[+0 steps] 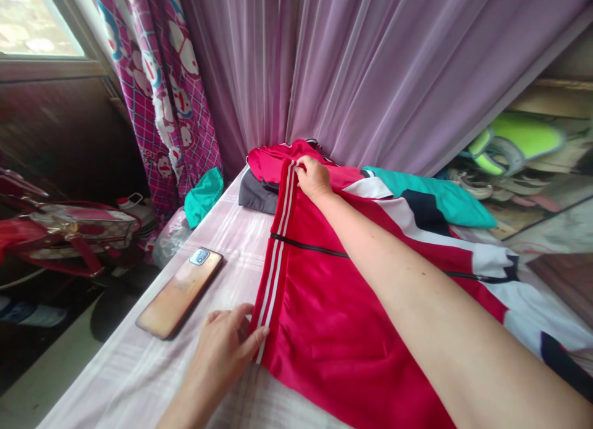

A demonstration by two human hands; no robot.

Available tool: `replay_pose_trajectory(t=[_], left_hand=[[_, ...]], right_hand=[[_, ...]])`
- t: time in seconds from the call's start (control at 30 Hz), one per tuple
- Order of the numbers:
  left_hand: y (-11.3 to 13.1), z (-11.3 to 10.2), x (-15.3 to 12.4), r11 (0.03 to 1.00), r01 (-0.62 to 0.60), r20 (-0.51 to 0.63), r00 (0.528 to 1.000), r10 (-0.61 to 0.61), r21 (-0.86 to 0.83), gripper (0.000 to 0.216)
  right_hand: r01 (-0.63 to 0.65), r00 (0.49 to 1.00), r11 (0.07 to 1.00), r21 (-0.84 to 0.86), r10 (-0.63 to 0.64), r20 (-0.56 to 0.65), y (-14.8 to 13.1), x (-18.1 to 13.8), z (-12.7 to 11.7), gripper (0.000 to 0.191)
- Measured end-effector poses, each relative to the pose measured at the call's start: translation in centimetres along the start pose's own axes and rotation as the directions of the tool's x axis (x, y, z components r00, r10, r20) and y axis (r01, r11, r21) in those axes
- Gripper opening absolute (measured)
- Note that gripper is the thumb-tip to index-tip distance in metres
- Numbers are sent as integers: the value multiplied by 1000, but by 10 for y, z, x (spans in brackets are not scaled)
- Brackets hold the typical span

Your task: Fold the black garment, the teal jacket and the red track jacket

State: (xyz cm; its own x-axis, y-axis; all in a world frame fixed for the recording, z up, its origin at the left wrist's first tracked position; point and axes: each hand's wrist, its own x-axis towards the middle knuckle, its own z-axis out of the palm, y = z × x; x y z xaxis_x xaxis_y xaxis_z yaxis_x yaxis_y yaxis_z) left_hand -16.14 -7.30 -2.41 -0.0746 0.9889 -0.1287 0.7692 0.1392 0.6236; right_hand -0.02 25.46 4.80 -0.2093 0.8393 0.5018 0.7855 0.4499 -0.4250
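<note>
A red zip-up jacket (333, 305) with white and navy panels lies spread on the bed, its striped hem toward the left. At the hem's near corner, my left hand (231, 339) pinches the ribbed band between thumb and fingers. My right hand (312, 176) reaches across the jacket and grips the far corner of the same hem. A dark zipper runs across the middle, partly covered by my right forearm. Beyond the far hem corner sits a heap of red clothing (269, 160), with a dark grey garment (257, 194) under it.
A smartphone (183, 293) lies face down left of the jacket. Teal cloth (435, 197) is at the back right, and another teal piece (204, 197) hangs by the left edge. Purple curtains (370, 65) close off the back. A handbag (78, 228) and shoe shelves (504, 182) flank the bed.
</note>
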Motion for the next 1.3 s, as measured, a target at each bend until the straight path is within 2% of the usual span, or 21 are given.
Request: replay_pose_trajectory(t=[0.1, 0.2, 0.37, 0.47, 0.57, 0.67, 0.7, 0.77, 0.83, 0.87, 0.97, 1.03, 1.13, 1.2, 1.3], left_hand=[[-5, -12, -4, 980, 55, 102, 994, -36, -189, 45], [-18, -22, -8, 955, 157, 96, 986, -137, -253, 49], [-27, -26, -5, 972, 236, 64, 970, -235, -8, 40], [-22, -26, -2, 959, 255, 53, 963, -263, 124, 34], [-20, -28, -3, 960, 230, 60, 968, -242, 163, 38], [-25, -27, -5, 967, 184, 60, 979, -197, 174, 43], [-26, -25, -5, 972, 152, 15, 987, -157, 180, 45], [-24, -18, -3, 974, 45, -169, 986, -7, 222, 47], [-17, -6, 0, 948, -128, -317, 922, 222, 291, 44], [-12, 1, 1, 921, -225, -332, 884, 331, 320, 42], [0, 27, 6, 819, -449, -212, 815, 539, 357, 42], [0, 41, 8, 773, -479, -157, 799, 580, 416, 47], [-8, 52, 12, 738, -453, -118, 809, 576, 500, 58], [-12, 54, 14, 738, -418, -102, 833, 544, 530, 64], [-11, 53, 16, 745, -367, -72, 873, 483, 558, 69]], right_hand=[[-2, 994, 999, 38, 6, -109, -4, 4, 2, 26], [20, 990, 998, 57, -12, -143, -4, -4, 15, 30], [-41, 990, 999, 8, 39, 133, 3, -32, 49, 32], [9, 974, 1000, 12, -12, 227, 4, -42, 52, 46], [71, 963, 997, -6, -67, 260, 0, -58, 27, 64], [118, 959, 991, -59, -98, 267, -8, -104, -15, 60], [144, 956, 987, -72, -119, 270, -10, -127, -28, 57], [194, 940, 977, -88, -159, 302, -14, -179, -48, 54], [223, 902, 969, -110, -162, 401, -16, -227, -57, 56], [218, 874, 969, -117, -140, 464, -17, -244, -57, 57], [131, 841, 982, -136, -38, 539, -22, -267, -57, 62], [91, 867, 986, -136, -11, 499, -22, -264, -61, 60], [44, 916, 981, -189, 36, 401, -8, -261, -78, 56], [-28, 902, 964, -263, 138, 410, 10, -267, -93, 58], [-139, 845, 922, -361, 301, 442, 43, -287, -117, 60]])
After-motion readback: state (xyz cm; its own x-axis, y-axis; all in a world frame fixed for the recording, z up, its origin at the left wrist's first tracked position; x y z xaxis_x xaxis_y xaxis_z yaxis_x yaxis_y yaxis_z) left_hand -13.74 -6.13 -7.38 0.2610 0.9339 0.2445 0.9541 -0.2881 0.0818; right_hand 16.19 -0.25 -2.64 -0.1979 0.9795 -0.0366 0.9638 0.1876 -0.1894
